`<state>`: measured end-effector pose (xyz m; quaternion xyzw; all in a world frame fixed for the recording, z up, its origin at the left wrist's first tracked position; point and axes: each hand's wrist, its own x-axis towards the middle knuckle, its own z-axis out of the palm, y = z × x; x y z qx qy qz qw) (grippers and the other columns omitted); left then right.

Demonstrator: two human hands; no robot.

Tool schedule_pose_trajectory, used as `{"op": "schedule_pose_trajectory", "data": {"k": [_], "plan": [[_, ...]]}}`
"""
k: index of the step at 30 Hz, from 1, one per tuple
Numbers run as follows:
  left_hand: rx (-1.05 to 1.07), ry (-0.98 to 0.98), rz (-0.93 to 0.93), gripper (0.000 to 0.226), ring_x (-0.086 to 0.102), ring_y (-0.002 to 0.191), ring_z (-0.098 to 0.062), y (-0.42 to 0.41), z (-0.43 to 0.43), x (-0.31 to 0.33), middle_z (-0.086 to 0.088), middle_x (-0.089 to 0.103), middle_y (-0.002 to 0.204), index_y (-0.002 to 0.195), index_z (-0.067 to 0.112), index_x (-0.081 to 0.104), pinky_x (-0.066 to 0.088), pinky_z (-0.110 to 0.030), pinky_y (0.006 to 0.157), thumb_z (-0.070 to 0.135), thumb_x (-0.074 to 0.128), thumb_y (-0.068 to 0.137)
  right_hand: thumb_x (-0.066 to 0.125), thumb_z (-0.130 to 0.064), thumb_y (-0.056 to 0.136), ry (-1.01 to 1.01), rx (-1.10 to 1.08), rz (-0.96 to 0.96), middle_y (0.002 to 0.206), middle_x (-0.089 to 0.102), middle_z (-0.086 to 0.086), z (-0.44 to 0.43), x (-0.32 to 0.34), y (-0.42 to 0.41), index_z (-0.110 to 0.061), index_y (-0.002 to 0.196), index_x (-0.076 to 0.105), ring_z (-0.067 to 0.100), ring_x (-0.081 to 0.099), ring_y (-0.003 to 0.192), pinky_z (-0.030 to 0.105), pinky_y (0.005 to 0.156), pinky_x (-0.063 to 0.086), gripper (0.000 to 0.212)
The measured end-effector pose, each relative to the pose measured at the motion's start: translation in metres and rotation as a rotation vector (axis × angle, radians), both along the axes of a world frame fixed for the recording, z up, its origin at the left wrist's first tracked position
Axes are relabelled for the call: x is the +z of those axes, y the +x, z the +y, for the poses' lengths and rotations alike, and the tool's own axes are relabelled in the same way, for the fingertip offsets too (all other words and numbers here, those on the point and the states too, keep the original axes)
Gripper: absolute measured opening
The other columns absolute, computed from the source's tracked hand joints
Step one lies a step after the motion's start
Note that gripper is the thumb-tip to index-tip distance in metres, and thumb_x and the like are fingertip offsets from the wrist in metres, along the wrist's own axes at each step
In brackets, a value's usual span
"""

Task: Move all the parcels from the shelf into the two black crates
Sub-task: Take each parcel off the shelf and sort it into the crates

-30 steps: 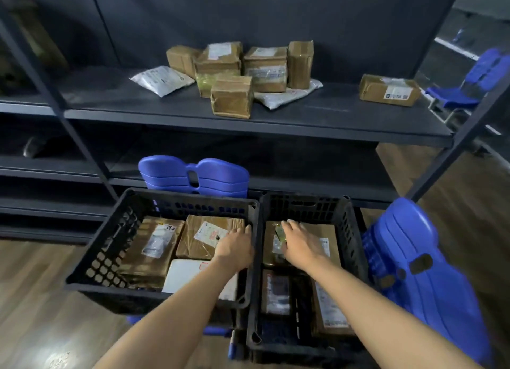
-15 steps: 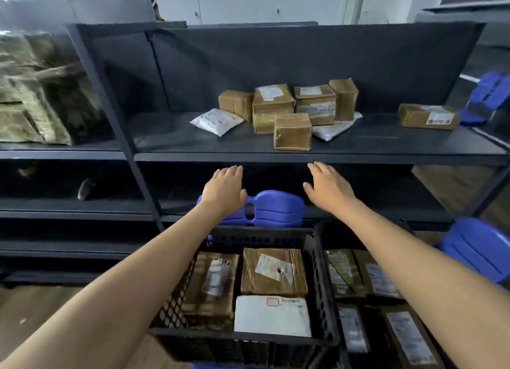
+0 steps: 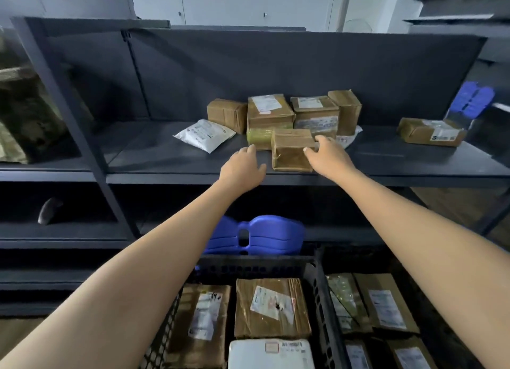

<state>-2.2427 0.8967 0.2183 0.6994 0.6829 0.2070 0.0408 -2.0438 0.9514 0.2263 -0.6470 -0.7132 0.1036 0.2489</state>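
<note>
Partly hidden behind the right hand point(image 3: 329, 158) is the right edge of the front brown box point(image 3: 291, 151), which stands at the front of the dark shelf point(image 3: 171, 161) just ahead of a cluster of taped cartons point(image 3: 271, 111). That hand's fingers are spread, with the fingertips on the box's upper right corner and the thumb against its near face; whether they have closed into a grip cannot be told. The left hand point(image 3: 242, 169) is loosely open beside the box's left side, its fingers reaching toward a yellowish parcel point(image 3: 258, 138) behind, apart from the box. A white mailer point(image 3: 205, 134) lies further left, a lone carton point(image 3: 432, 132) far right. Below, the two black crates point(image 3: 317, 263) are cut off by the bottom edge and hold parcels whose labels are too blurred to read.
</note>
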Motion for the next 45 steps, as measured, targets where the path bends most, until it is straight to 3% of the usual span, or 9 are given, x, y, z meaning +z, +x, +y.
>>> {"op": "schedule_pose_trajectory", "data": {"k": [4, 9, 14, 22, 29, 34, 38, 42, 45], "plan": [[0.023, -0.077, -0.103, 0.046, 0.053, 0.114, -0.032, 0.010, 0.049, 0.000, -0.014, 0.052, 0.129, 0.126, 0.005, 0.045, 0.045, -0.038, 0.080, 0.039, 0.046, 0.095, 0.044, -0.045, 0.095, -0.055, -0.033, 0.047, 0.147, 0.041, 0.010, 0.048, -0.002, 0.007, -0.013, 0.146, 0.032, 0.032, 0.045, 0.129, 0.039, 0.094, 0.042, 0.062], [0.011, -0.144, -0.217, 0.054, 0.055, 0.111, -0.033, 0.023, 0.101, -0.007, -0.016, 0.050, 0.132, 0.138, 0.005, 0.038, 0.041, -0.032, 0.072, 0.041, 0.042, 0.097, 0.041, -0.051, 0.095, -0.173, -0.026, 0.110, 0.145, 0.045, 0.011, 0.091, -0.014, 0.004, -0.012, 0.146, 0.035, 0.031, 0.048, 0.126, 0.034, 0.086, 0.041, 0.064], [-0.006, -0.180, -0.322, 0.057, 0.051, 0.119, -0.034, 0.031, 0.138, -0.020, -0.017, 0.053, 0.131, 0.136, 0.002, 0.041, 0.042, -0.037, 0.086, 0.044, 0.036, 0.099, 0.043, -0.057, 0.092, -0.255, -0.047, 0.234, 0.153, 0.035, 0.005, 0.112, -0.031, 0.001, -0.013, 0.149, 0.028, 0.027, 0.037, 0.137, 0.034, 0.099, 0.036, 0.074], [0.036, -0.251, -0.568, 0.064, 0.048, 0.125, -0.034, 0.040, 0.161, -0.030, -0.017, 0.050, 0.138, 0.143, 0.000, 0.031, 0.035, -0.031, 0.084, 0.043, 0.039, 0.097, 0.044, -0.062, 0.089, -0.288, -0.071, 0.408, 0.155, 0.031, 0.003, 0.109, -0.039, -0.003, -0.015, 0.150, 0.025, 0.024, 0.032, 0.141, 0.034, 0.106, 0.031, 0.080], [0.043, -0.013, -0.741, 0.048, 0.045, 0.129, -0.027, 0.038, 0.118, -0.037, -0.008, 0.049, 0.142, 0.140, 0.008, 0.038, 0.029, -0.022, 0.084, 0.030, 0.045, 0.098, 0.053, -0.044, 0.092, -0.106, -0.007, 0.595, 0.129, 0.058, -0.007, 0.059, -0.043, -0.018, -0.024, 0.136, 0.047, 0.016, 0.053, 0.120, 0.025, 0.087, 0.039, 0.048], [0.028, 0.098, -0.826, 0.055, 0.038, 0.136, -0.013, 0.026, 0.071, -0.048, 0.004, 0.042, 0.148, 0.148, 0.016, 0.031, 0.028, -0.016, 0.095, 0.030, 0.048, 0.098, 0.055, -0.042, 0.093, -0.099, 0.010, 0.647, 0.127, 0.058, -0.010, 0.021, -0.055, -0.032, -0.023, 0.141, 0.042, 0.012, 0.053, 0.121, 0.021, 0.086, 0.041, 0.054], [-0.005, 0.147, -0.857, 0.052, 0.044, 0.125, 0.000, 0.011, 0.031, -0.058, 0.013, 0.047, 0.142, 0.146, 0.025, 0.033, 0.034, -0.014, 0.092, 0.030, 0.050, 0.097, 0.055, -0.039, 0.093, -0.097, 0.026, 0.676, 0.120, 0.062, -0.014, -0.011, -0.068, -0.045, -0.027, 0.140, 0.044, 0.005, 0.057, 0.112, 0.009, 0.075, 0.039, 0.050], [-0.013, 0.136, -0.817, 0.055, 0.050, 0.124, -0.006, -0.006, -0.004, -0.072, 0.012, 0.050, 0.140, 0.147, 0.026, 0.031, 0.041, -0.018, 0.091, 0.032, 0.051, 0.096, 0.056, -0.039, 0.093, -0.124, 0.033, 0.691, 0.106, 0.063, -0.024, -0.044, -0.081, -0.060, -0.031, 0.140, 0.043, -0.016, 0.055, 0.094, 0.001, 0.068, 0.041, 0.049], [-0.076, 0.116, -0.737, 0.070, 0.052, 0.120, -0.003, -0.021, -0.028, -0.082, 0.013, 0.050, 0.139, 0.150, 0.028, 0.023, 0.047, -0.019, 0.091, 0.038, 0.059, 0.090, 0.056, -0.037, 0.093, -0.133, 0.037, 0.716, 0.109, 0.064, -0.023, -0.067, -0.089, -0.070, -0.031, 0.139, 0.044, -0.017, 0.055, 0.094, 0.001, 0.068, 0.042, 0.047]]}}
